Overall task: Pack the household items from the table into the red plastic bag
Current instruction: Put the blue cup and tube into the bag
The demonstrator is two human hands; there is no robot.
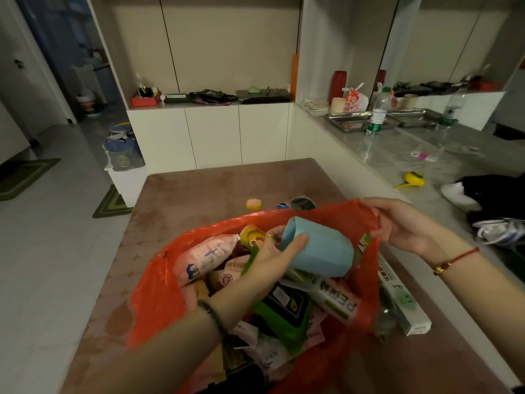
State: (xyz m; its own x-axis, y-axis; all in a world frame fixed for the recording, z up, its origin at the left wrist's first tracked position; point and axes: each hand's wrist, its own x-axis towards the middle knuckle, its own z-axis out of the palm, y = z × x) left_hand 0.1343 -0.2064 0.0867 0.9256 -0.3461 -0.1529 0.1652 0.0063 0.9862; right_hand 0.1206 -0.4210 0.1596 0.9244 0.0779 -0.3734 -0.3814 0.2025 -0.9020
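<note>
The red plastic bag [159, 294] lies open on the brown table [199, 189], stuffed with several packets, among them a pink wipes pack [203, 258] and a green pack [287, 311]. My left hand [277, 253] grips a light blue cup [321, 247] tilted on its side over the bag's mouth. My right hand [403, 226] pinches the bag's far right rim and holds it up. A long white box [403, 300] lies just outside the bag on the right. A small yellow-pink item [253, 204] and a dark packet [298, 203] lie on the table beyond the bag.
A grey counter [397, 155] runs along the right with a water bottle [376, 118], metal trays [349, 120], a yellow object [413, 179] and dark clothing [494, 194]. White cabinets [213, 135] stand behind the table. Tiled floor and green mats [112, 203] lie to the left.
</note>
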